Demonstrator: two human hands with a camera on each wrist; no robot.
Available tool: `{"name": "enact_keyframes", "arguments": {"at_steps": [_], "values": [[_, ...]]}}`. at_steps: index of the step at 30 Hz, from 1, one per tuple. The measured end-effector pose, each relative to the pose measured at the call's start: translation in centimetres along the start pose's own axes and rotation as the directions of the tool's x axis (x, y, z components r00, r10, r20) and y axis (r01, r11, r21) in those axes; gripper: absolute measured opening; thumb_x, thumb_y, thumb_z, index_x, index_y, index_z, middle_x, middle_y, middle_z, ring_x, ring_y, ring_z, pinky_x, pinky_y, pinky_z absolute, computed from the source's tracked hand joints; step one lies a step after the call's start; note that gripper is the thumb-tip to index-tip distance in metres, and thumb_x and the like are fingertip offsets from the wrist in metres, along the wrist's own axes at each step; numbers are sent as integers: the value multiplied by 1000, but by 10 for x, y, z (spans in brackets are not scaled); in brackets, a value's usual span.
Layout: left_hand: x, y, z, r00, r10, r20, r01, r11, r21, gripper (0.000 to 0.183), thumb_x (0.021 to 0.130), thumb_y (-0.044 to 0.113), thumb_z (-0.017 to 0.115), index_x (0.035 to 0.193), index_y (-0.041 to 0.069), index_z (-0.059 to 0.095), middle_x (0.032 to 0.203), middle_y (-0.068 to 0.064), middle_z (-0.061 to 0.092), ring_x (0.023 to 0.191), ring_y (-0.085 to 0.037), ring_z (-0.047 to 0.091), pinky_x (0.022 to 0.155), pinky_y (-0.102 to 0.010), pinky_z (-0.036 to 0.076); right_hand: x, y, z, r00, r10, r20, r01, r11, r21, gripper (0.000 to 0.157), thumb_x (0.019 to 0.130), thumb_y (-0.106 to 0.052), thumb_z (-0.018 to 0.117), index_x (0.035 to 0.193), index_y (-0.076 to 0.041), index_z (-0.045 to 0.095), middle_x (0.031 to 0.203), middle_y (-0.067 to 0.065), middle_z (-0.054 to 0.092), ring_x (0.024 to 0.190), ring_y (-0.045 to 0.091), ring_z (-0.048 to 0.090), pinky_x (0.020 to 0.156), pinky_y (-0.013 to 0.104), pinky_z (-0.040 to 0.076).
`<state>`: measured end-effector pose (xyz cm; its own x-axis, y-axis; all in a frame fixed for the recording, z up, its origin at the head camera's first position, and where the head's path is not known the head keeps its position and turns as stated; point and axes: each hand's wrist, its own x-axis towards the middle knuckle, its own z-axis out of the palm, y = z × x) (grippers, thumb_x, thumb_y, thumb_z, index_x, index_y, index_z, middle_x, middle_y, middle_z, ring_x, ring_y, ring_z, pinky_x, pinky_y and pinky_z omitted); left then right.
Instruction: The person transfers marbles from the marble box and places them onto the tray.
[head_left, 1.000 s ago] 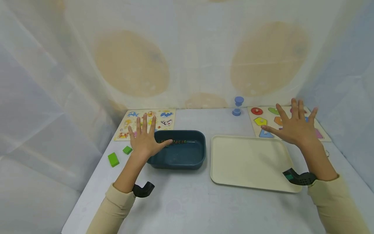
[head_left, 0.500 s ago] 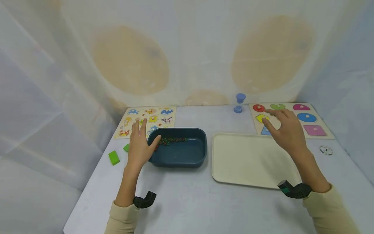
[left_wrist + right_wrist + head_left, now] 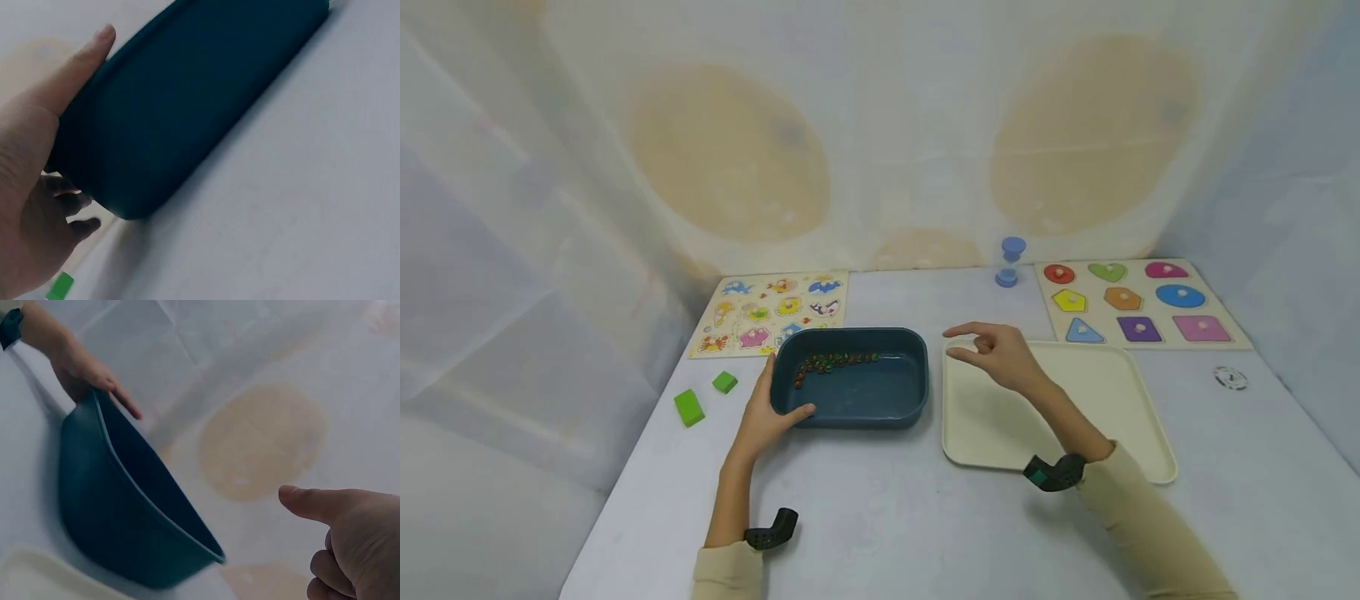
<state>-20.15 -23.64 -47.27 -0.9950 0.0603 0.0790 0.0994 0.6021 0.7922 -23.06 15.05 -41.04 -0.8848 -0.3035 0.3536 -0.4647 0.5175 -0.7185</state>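
Observation:
A dark blue rectangular plastic container [image 3: 857,400] stands on the table, with several small red and green beads [image 3: 827,363] in its far left part. My left hand [image 3: 762,421] holds its left end, fingers along the outer side and thumb over the front rim. In the left wrist view, that thumb [image 3: 78,69] lies by the rim, while the other fingers curl around the corner. Right of the container, apart from it, my right hand [image 3: 1000,354] hovers over the left part of a cream tray [image 3: 1075,408]. Its thumb and index finger are spread, holding nothing.
Two green blocks [image 3: 688,407] lie left of the container. An animal puzzle board [image 3: 767,312] sits back left, a shape puzzle board [image 3: 1138,304] back right. A blue hourglass [image 3: 1011,262] stands at the back. A round chip [image 3: 1231,378] lies right of the tray.
My left hand has lowered from above the table onto the container's left end. My right hand has swung left from near the shape puzzle towards the container, its spread fingers drawing together.

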Motion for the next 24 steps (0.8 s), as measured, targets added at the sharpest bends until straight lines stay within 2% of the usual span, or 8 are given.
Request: {"name": "enact_keyframes", "arguments": {"at_steps": [5,10,15,19,21,24], "values": [[0,-9,2,1000,3,21,0,994,-108,108,67,29,78,144,31,2,151,1,9,136,-28,12,103,-58,18,30,-13,39,995,-57,79,52,997,64,36,77,-35,68,108,-17,66,45,-4,23,40,9,18,39,25,20],[-1,-14,4,1000,21,14,-19,991,-131,112,64,30,81,145,29,4,150,-1,12,135,-31,15,101,-59,22,64,-23,75,990,-86,111,78,994,73,31,78,-29,68,106,-16,67,43,-5,22,38,10,17,39,23,21],[-2,-17,4,999,37,2,-36,987,-155,111,64,28,81,145,25,5,150,-3,14,135,-31,16,101,-58,21,93,-24,110,977,-70,200,56,996,72,31,79,-26,69,105,-11,68,41,-5,24,36,9,18,39,22,22],[-2,-18,6,999,46,6,-44,985,-169,110,65,28,80,145,27,5,149,-4,14,134,-31,18,102,-58,22,103,-19,129,966,-14,260,5,999,36,32,78,-29,68,106,-12,68,39,-4,27,35,9,19,37,21,21],[-5,-9,4,999,44,14,-40,983,-180,110,66,25,80,145,25,4,149,-6,15,134,-32,18,102,-58,21,104,-15,137,959,8,282,-13,1000,16,32,79,-28,68,107,-12,67,38,-4,27,34,9,20,36,21,20],[-5,-8,4,999,50,12,-47,980,-194,110,65,23,80,145,23,5,149,-5,15,134,-31,18,102,-58,21,104,-8,145,951,25,308,-20,1000,-19,31,79,-26,68,107,-12,67,38,-5,29,35,9,22,36,21,21]]}}
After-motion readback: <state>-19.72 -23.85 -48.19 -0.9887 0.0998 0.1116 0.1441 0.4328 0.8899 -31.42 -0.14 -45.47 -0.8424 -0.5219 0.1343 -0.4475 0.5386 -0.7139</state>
